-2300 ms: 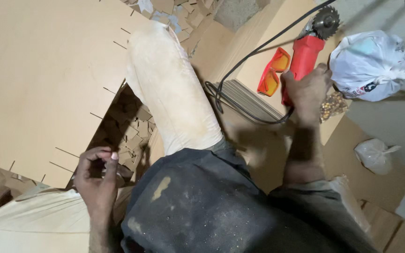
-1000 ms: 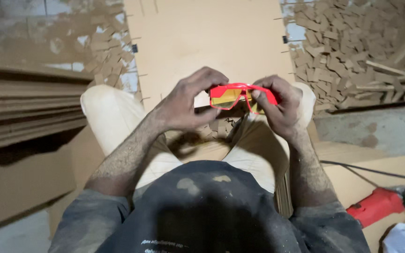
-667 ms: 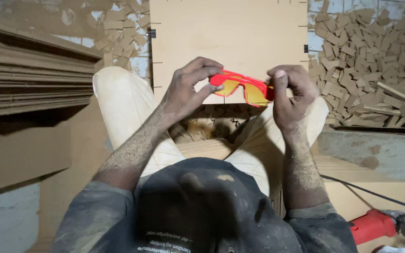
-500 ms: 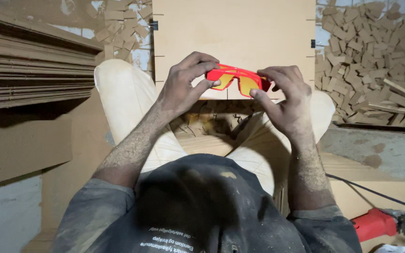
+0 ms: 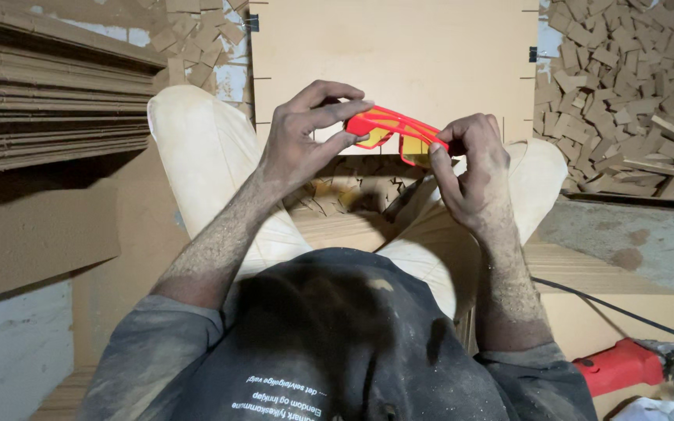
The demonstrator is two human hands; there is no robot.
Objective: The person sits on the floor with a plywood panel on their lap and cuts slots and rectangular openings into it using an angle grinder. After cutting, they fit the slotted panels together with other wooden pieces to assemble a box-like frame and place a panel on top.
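Observation:
Both hands hold a pair of red safety glasses (image 5: 392, 129) with yellow lenses above my knees. My left hand (image 5: 303, 136) pinches the left end of the frame between thumb and fingers. My right hand (image 5: 470, 171) grips the right end, its fingers curled over the temple. The glasses tilt down to the right. My dusty forearms and cream trousers fill the middle of the view.
A large light-brown board (image 5: 399, 54) lies ahead of my knees. Stacked sheets (image 5: 40, 101) stand at left. A heap of small wood offcuts (image 5: 626, 93) lies at right. A red angle grinder (image 5: 633, 366) with its black cable rests at lower right.
Earlier my right hand rested on the red grinder and the view faced another way. Since then both hands took the glasses; over the last second they tilted and shifted slightly.

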